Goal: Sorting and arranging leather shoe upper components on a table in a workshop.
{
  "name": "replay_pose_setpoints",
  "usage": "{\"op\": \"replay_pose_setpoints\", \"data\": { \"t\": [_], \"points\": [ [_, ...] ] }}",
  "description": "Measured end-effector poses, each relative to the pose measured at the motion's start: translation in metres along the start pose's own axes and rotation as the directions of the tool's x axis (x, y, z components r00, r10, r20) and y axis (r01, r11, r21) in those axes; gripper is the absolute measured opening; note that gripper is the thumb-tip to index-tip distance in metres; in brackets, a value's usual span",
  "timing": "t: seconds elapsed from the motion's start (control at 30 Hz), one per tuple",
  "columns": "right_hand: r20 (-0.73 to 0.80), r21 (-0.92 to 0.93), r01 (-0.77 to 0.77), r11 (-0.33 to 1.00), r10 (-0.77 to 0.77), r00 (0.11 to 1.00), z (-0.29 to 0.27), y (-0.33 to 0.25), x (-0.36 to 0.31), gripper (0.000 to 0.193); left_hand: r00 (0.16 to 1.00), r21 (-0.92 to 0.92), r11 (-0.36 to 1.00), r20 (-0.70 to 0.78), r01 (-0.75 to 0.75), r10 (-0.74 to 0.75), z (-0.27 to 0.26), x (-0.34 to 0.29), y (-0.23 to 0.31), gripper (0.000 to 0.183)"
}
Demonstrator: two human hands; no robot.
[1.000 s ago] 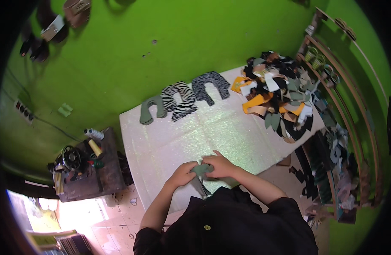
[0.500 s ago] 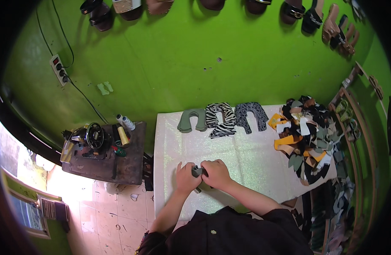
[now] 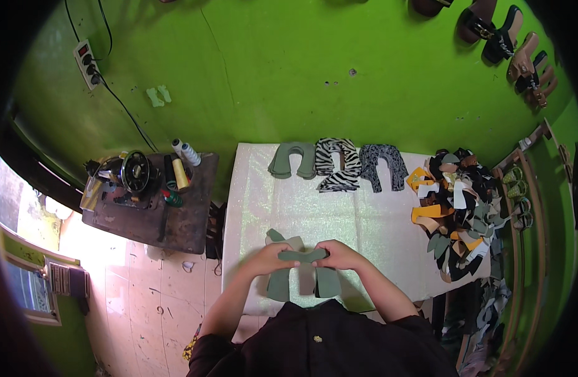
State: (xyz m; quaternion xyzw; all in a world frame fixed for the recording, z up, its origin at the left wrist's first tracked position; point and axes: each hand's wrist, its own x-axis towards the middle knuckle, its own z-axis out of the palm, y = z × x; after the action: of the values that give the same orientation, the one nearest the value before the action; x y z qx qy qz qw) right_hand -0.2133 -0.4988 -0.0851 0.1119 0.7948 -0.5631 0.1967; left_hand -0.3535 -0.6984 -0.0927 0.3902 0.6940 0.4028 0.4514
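Near the table's front edge, my left hand and my right hand grip a curved grey-green shoe-upper piece by its two ends, thumbs and fingers closed on it. More flat green cut pieces show just under and in front of my hands, with a beige one beside them. Whether these hang from my grip or lie on the table cannot be told. At the table's far side lie U-shaped cut pieces: a green stack, a zebra-striped stack and a black-and-grey patterned one.
A heap of mixed scraps covers the white table's right end. To the left, a sewing machine and thread spools stand on a dark stand. Sandals hang along the green wall, beside a rack.
My hands have turned and spread the green piece, which was bunched and tilted between them. More green cut pieces now show below. The view has shifted, so the wall sandals sit farther right.
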Motion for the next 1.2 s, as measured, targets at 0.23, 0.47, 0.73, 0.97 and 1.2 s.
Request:
{"op": "replay_pose_setpoints", "data": {
  "t": [0.23,0.47,0.73,0.97,1.2],
  "points": [
    [-0.498,-0.519,-0.287,0.805,-0.012,0.867,0.043,0.048,0.003,0.042,0.828,0.492,0.858,-0.536,0.146,0.166,0.038,0.014,-0.07,0.036],
    [-0.481,-0.441,-0.191,0.877,-0.051,0.875,0.036,0.042,0.007,0.041,0.871,0.704,0.704,-0.402,0.098,0.281,0.012,0.018,-0.073,0.03],
    [-0.447,-0.49,0.202,0.848,-0.444,0.777,0.039,-0.007,0.011,0.051,0.924,0.613,0.777,-0.201,-0.141,0.326,-0.006,0.009,-0.027,0.016],
    [-0.366,-0.312,0.101,0.945,-0.218,0.905,0.036,-0.044,0.006,0.02,0.969,-0.168,0.983,-0.244,-0.071,0.028,0.003,-0.013,0.028,0.025],
    [-0.413,0.176,0.23,0.957,-0.14,0.9,0.021,-0.023,-0.039,0.021,0.964,0.118,0.979,-0.187,-0.166,0.186,0.008,-0.039,0.007,0.031]
  ]
}}
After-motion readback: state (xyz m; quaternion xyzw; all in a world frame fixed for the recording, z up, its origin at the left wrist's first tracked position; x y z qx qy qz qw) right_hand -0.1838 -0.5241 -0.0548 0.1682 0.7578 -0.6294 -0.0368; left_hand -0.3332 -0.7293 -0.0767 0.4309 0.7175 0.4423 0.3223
